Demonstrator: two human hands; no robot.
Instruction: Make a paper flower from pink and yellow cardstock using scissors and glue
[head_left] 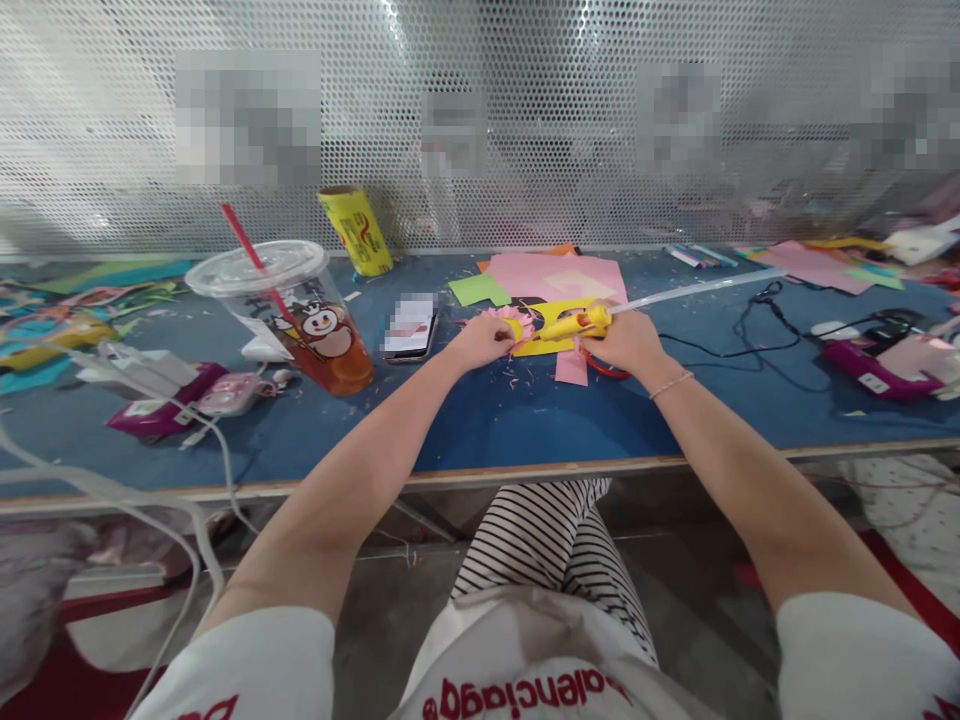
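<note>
My right hand is closed around a yellow hot glue gun, with a long clear glue stick sticking out of its back end. The nozzle points left, close to my left hand. Between the fingers of that hand is a fringed pink paper piece with a yellow part at its side. Beneath the glue gun lies a yellow paper sheet. A small pink paper strip and red-handled scissors, partly hidden by my right hand, lie just below.
Left of my hands are a phone, a tilted drink cup with a red straw and a yellow can. Pink sheets and green paper lie behind. A black cable and purple device are at right; white cables hang at left.
</note>
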